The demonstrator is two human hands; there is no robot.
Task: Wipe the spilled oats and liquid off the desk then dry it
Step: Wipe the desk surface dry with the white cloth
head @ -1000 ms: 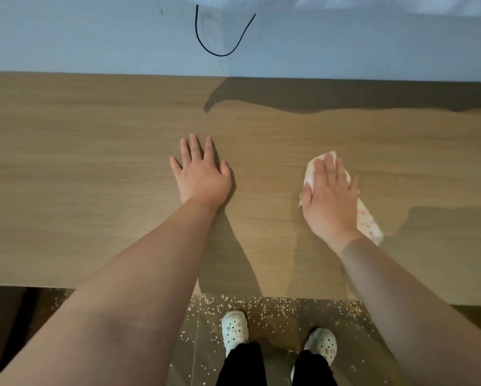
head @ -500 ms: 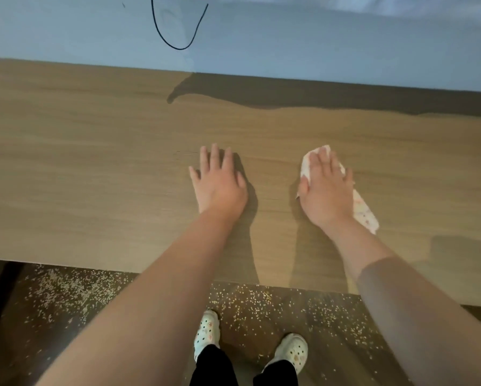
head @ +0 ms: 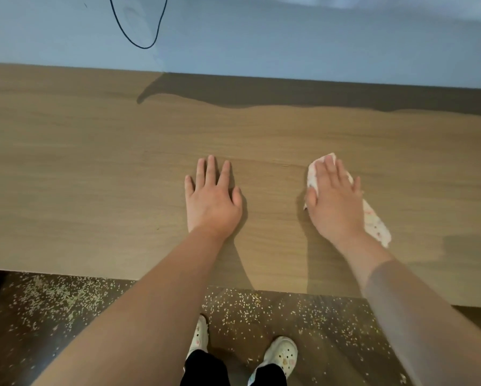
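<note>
The right hand (head: 335, 201) presses flat, fingers straight, on the cloth (head: 376, 227), whose long axis runs far-left to near-right; the left hand (head: 211, 201) lies flat and empty on the desk (head: 66, 176).

Broad wooden desk (head: 66, 176), backed by a wall (head: 289, 45).
Bare wood runs wide of the left hand (head: 211, 201) and right hand (head: 334, 207).

One head-worn wide-angle view looks steeply down, close over the counter (head: 94, 190), facing the far wall (head: 289, 45); floor (head: 317, 344) nearest.
</note>
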